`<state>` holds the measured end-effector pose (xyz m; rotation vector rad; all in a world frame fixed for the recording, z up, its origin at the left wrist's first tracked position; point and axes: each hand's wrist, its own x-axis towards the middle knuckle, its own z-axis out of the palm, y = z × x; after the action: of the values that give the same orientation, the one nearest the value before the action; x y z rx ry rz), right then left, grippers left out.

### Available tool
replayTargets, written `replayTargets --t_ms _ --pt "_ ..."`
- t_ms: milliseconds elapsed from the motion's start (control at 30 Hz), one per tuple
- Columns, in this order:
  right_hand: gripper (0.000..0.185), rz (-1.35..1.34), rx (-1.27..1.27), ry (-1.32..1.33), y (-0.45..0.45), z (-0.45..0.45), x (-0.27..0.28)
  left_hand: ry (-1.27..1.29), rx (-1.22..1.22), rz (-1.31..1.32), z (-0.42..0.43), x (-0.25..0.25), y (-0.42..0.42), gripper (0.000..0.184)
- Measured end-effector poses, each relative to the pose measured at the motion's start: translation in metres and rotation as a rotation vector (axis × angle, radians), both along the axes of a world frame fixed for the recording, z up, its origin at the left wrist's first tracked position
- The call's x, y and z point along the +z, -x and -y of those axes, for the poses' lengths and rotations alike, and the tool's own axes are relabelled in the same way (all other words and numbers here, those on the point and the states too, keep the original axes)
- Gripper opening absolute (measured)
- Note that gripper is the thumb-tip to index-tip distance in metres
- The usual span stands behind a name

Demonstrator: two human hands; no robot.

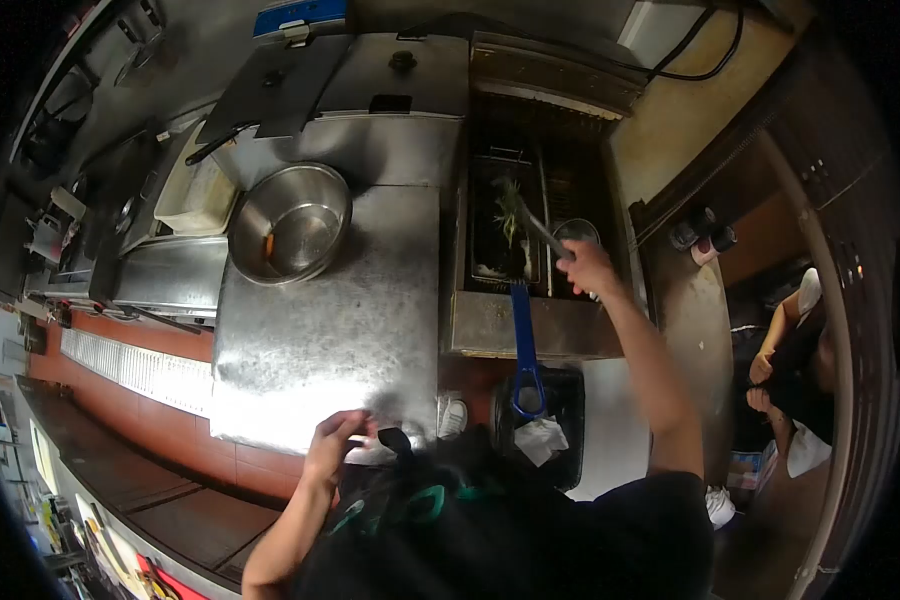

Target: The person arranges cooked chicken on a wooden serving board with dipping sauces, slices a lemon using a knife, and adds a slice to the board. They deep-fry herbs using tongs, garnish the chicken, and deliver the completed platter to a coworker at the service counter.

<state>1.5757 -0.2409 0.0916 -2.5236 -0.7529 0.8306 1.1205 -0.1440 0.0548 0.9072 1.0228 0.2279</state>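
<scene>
My right hand (587, 268) is closed round metal tongs (545, 232), which reach up and left over the fryer (540, 315). At their tips is a leafy green bunch (510, 212), above or in the dark fryer basket. The blue basket handle (524, 345) sticks out over the fryer's front edge. My left hand (338, 440) is near the front edge of the steel counter (325, 350), its fingers curled; what they hold, if anything, is too small to tell.
A large steel bowl (290, 222) with an orange piece inside stands on the counter, beside a pale tub (198, 190). Below the fryer is a black bin (560, 440). Two cans (712, 245) and another person's arms (782, 330) are at the right.
</scene>
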Motion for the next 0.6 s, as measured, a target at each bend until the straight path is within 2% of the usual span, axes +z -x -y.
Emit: replayTargets --t_ms 67,167,200,267,367,467,567,600 --pt "0.043 0.080 -0.027 -0.081 0.008 -0.001 0.018 0.038 -0.133 0.102 0.002 -0.004 -0.036 0.032" --pt "0.049 0.001 -0.099 -0.182 -0.006 -0.001 -0.024 0.169 -0.269 0.116 0.018 -0.001 -0.105 0.041" --pt "0.048 -0.060 0.022 -0.011 -0.012 -0.002 -0.049 0.234 -0.318 0.127 0.026 -0.011 -0.122 0.043" --pt "0.047 -0.020 0.015 0.005 -0.003 0.008 -0.063 0.379 -0.372 0.126 0.036 -0.032 -0.143 0.048" --pt "0.050 -0.032 -0.013 -0.052 0.009 0.014 -0.029 0.407 -0.442 0.164 0.041 -0.026 -0.143 0.043" --pt "0.052 0.063 -0.020 -0.302 0.002 0.015 -0.013 0.474 -0.446 0.198 0.029 -0.042 -0.122 0.041" --pt "0.051 -0.055 -0.093 -0.287 -0.004 0.017 -0.057 0.410 -0.308 0.160 0.012 -0.046 -0.090 0.039" --pt "0.051 -0.114 -0.042 -0.145 -0.003 0.020 -0.074 0.375 -0.234 0.133 0.008 -0.050 -0.076 0.035"
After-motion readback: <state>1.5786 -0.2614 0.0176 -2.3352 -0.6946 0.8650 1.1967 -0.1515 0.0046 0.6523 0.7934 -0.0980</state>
